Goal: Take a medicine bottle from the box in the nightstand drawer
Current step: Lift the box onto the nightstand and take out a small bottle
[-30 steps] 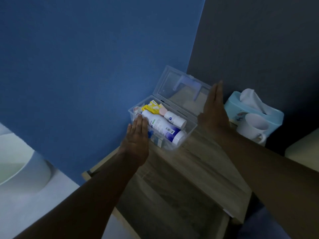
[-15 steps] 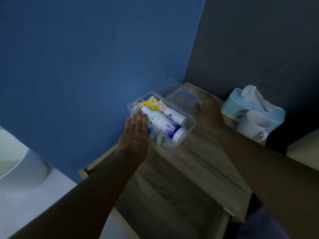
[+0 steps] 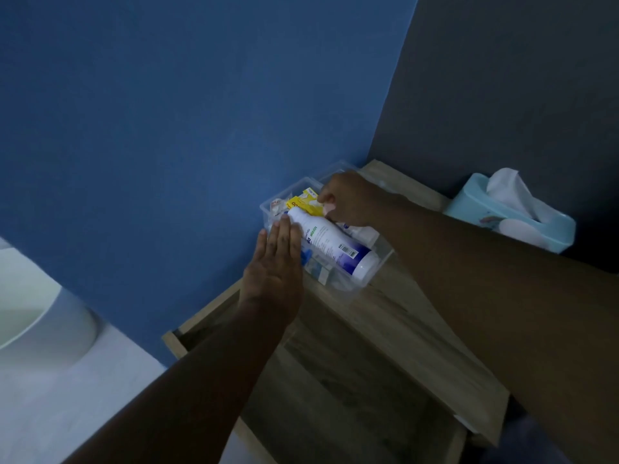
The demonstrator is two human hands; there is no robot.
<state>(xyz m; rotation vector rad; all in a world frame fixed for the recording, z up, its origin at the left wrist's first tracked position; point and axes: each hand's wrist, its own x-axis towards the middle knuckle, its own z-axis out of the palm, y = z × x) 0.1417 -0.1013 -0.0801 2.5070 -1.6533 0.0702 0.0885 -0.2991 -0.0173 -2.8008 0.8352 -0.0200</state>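
A clear plastic box point(image 3: 382, 260) stands on the wooden nightstand top point(image 3: 402, 326) against the blue wall, its lid folded back behind it. A large white and blue bottle point(image 3: 331, 249) lies across the box, beside a yellow packet point(image 3: 301, 200). My left hand point(image 3: 274, 266) rests flat against the box's left side, fingers straight. My right hand point(image 3: 351, 200) reaches into the far part of the box, its fingertips curled around the pink cap end point(image 3: 327, 207) of a small white bottle. That hand hides most of the small bottle.
The nightstand drawer point(image 3: 335, 403) is pulled out below the top. A light blue tissue box point(image 3: 522, 219) stands at the back right against the dark wall. A white rounded object point(image 3: 43, 326) sits low at the left.
My right hand has left the lid, which now lies folded back, and has come down into the box onto the small bottle. The left hand has stayed on the box's side.
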